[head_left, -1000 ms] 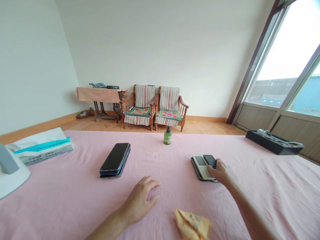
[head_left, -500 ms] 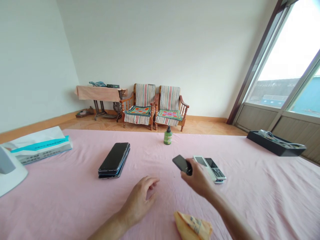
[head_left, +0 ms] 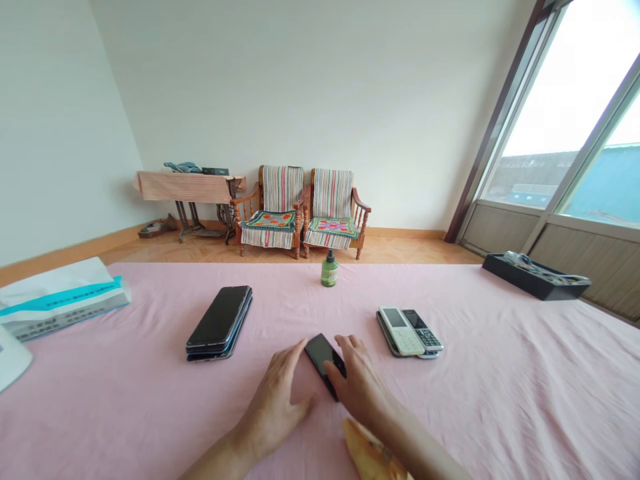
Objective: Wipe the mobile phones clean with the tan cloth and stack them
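A small black phone (head_left: pixel 320 353) is between my hands near the front middle of the bed-like pink surface, its dark screen up. My right hand (head_left: pixel 363 383) grips it at the right side, thumb across its face; whether it rests on the cloth I cannot tell. My left hand (head_left: pixel 275 393) is open just left of the phone, fingers stretched and thumb apart, holding nothing. A stack of dark smartphones (head_left: pixel 220 323) lies further left. To the right, a white keypad phone (head_left: pixel 400 330) and a black keypad phone (head_left: pixel 423 330) lie side by side on other phones.
A pink cloth (head_left: pixel 125 400) covers the surface. A green pump bottle (head_left: pixel 329 270) stands at the far edge. A black box of cables (head_left: pixel 537 277) sits far right, a tissue pack (head_left: pixel 65 297) far left. A yellowish folded packet (head_left: pixel 367 450) lies partly under my right forearm.
My right hand has brought the black phone left and nearer, from beside the keypad phones to between my hands. My left hand's fingers have straightened. The view has shifted slightly.
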